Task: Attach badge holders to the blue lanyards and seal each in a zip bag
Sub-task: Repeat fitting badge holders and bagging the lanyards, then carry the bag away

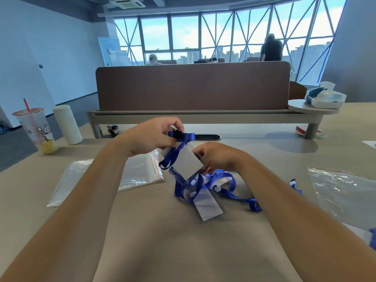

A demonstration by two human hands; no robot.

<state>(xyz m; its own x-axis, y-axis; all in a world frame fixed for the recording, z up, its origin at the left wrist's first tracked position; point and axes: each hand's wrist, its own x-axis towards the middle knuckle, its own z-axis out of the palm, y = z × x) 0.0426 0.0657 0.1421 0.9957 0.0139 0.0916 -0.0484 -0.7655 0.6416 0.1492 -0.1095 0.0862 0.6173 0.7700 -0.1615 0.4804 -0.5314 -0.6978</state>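
— Badge holder (pixel 186 162): location and step?
— It is held in the air above the middle of the tabletop (pixel 162 241), tilted, with the blue lanyard (pixel 168 159) draped across it and touching it. Judged step: attachment. Bagging is not yet begun.
— Grip?
— Left hand (pixel 154 137) pinches the black clip (pixel 177 134) at the lanyard's end, fingers curled close round it. Right hand (pixel 217 157) grips the holder's far end, its fingertips partly hidden behind the plastic. Both wrists are raised off the tabletop, and the forearms converge from the near edge.
— Is the clip through the slot?
— Cannot tell. The fingers hide the join.
— Next move?
— In my judgement: bring clip and slot together, close the clip, then reach for the zip bags (pixel 130 174) stacked toward the left edge. A spare holder (pixel 207 206) and loose straps (pixel 223 180) lie tangled just below the hands, so snagging is a risk. A single bag (pixel 343 192) lies by the right edge.
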